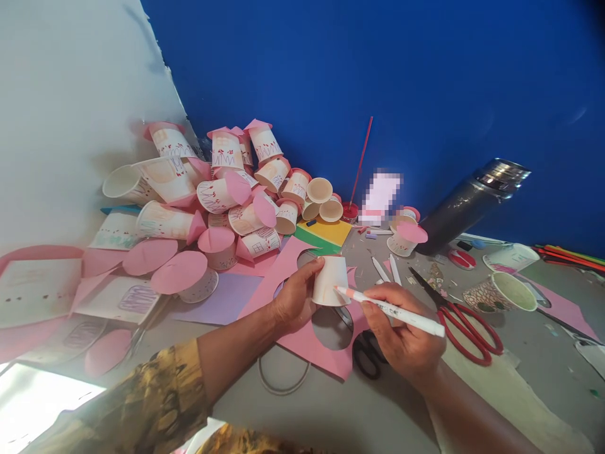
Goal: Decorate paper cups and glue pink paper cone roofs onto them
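My left hand (295,296) grips a small plain paper cup (331,279), held upside down over a pink paper sheet (309,343) with a round hole cut out of it. My right hand (401,331) holds a white marker (392,309) with an orange-pink tip, and the tip touches the cup's side. Black-handled scissors (366,356) lie under my right hand on the pink sheet.
A heap of decorated paper cups with pink lids (222,189) fills the back left. Red-handled scissors (466,325) lie to the right, beside two patterned cups (501,293). A dark steel flask (472,202) leans at the back right. Pink paper discs (179,271) and sheets lie at left.
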`<state>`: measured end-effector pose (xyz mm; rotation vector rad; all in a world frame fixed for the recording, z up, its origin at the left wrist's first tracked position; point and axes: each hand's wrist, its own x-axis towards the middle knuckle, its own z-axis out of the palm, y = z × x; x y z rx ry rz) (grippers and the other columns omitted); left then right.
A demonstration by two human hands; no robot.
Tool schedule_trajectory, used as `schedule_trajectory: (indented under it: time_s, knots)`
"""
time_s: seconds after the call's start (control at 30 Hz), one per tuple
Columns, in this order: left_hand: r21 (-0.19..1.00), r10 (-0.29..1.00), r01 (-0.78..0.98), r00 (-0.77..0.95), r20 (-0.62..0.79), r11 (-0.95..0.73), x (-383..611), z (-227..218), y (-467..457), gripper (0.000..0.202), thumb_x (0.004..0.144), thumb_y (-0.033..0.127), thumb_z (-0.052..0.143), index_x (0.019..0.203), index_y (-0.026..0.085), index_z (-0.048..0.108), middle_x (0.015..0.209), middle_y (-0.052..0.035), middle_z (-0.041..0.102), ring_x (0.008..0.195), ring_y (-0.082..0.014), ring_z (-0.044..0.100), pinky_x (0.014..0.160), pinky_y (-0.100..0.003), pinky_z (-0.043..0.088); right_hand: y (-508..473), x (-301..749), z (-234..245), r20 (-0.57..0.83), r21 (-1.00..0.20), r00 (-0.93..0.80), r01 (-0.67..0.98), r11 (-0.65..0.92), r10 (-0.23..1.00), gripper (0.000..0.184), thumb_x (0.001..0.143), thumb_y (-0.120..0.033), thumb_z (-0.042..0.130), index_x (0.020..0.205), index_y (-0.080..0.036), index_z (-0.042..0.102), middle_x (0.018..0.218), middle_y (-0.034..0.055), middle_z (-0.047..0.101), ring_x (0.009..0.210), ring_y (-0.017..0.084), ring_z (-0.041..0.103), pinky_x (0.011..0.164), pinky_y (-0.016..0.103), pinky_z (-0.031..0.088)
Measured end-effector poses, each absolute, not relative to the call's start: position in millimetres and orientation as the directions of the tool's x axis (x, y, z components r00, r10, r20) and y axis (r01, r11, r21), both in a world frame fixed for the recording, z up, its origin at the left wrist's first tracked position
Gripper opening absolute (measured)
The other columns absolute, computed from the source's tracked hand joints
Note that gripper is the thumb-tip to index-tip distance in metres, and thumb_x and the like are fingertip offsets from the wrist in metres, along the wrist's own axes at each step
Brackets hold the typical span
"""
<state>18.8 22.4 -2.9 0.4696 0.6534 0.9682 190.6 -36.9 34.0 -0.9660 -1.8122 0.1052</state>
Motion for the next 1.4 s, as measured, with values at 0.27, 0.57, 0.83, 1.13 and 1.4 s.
schedule_trajectory:
  time_s: [0.27,0.57,0.83,1.13,1.4]
  knots:
    - [0.660,0.878,-0.590,0.403,-0.259,0.465,20.3,-4.9,20.1,0.036,0.086,0.042,0.069,0.108,0.013,0.070,0.081,-0.0075,0.070,0.072,-0.0222,0.066,0.069,-0.034,0.055,-34.4,189.5,34.0,0.763,-0.422,-0.187,0.582,0.695,0.619,0.008,0.094,-0.015,0.062,0.095,-0.021,0.067,0.074,0.0021,0.075,0.061,0.016,0.069,0.058,0.026,0.056]
    - [0.668,0.879,-0.582,0.398,-0.264,0.464,19.8,-4.5,20.7,0.032,0.087,0.041,0.066,0.104,0.013,0.071,0.079,-0.0079,0.070,0.071,-0.0220,0.066,0.069,-0.033,0.055,-37.1,187.8,39.2,0.767,-0.427,-0.173,0.580,0.693,0.618,0.008,0.093,-0.015,0.062,0.092,-0.022,0.066,0.072,0.0014,0.074,0.059,0.015,0.069,0.057,0.025,0.056]
    - [0.668,0.885,-0.592,0.396,-0.245,0.450,20.5,-5.6,21.0,0.037,0.085,0.043,0.069,0.108,0.013,0.071,0.082,-0.0085,0.071,0.074,-0.0229,0.067,0.071,-0.034,0.055,-34.6,191.5,37.8,0.791,-0.346,-0.192,0.642,0.684,0.580,0.007,0.093,-0.016,0.063,0.091,-0.021,0.065,0.070,0.0019,0.074,0.058,0.016,0.069,0.056,0.026,0.055]
    - [0.642,0.860,-0.580,0.414,-0.298,0.501,19.3,-4.0,21.3,0.037,0.088,0.042,0.066,0.109,0.012,0.069,0.084,-0.0101,0.071,0.073,-0.0230,0.067,0.070,-0.034,0.056,-36.0,191.8,39.5,0.774,-0.399,-0.171,0.616,0.679,0.610,0.007,0.093,-0.017,0.062,0.091,-0.022,0.067,0.072,0.0015,0.074,0.059,0.016,0.069,0.057,0.026,0.056]
    - [0.606,0.854,-0.607,0.428,-0.295,0.514,18.4,-3.7,22.4,0.035,0.088,0.042,0.066,0.105,0.012,0.071,0.085,-0.0110,0.072,0.080,-0.0249,0.068,0.075,-0.036,0.058,-35.2,194.9,38.4,0.771,-0.391,-0.147,0.659,0.643,0.620,0.008,0.092,-0.018,0.063,0.087,-0.023,0.065,0.067,-0.0003,0.072,0.055,0.014,0.066,0.053,0.025,0.053]
